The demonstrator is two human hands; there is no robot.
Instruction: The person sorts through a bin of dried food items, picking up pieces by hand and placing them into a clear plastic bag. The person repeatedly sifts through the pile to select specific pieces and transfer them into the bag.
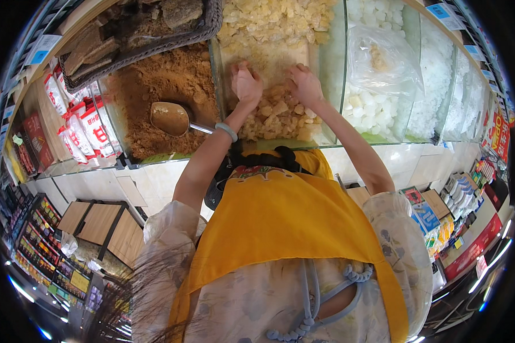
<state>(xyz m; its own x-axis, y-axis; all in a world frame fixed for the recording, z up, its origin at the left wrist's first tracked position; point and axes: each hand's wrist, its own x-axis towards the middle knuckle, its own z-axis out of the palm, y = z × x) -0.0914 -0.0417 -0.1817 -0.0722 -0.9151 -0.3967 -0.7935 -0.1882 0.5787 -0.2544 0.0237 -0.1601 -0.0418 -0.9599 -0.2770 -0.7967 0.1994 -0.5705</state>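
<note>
Both of my hands are in a glass-walled bin of yellow rock sugar lumps (279, 107). My left hand (245, 83), with a bangle on its wrist, is at the bin's left side with its fingers curled. Across a bare strip of the bin's bottom (298, 51), my right hand (302, 83) touches the near heap at the right. Whether either hand holds a lump cannot be told. Beyond both hands lies a larger heap of yellow lumps (274, 19).
To the left, a metal scoop (170, 118) lies in brown sugar (167, 77), below a dark woven basket (141, 53). At the right, a clear plastic bag (380, 60) rests over white rock sugar (369, 109). Glass dividers (345, 68) stand between the bins.
</note>
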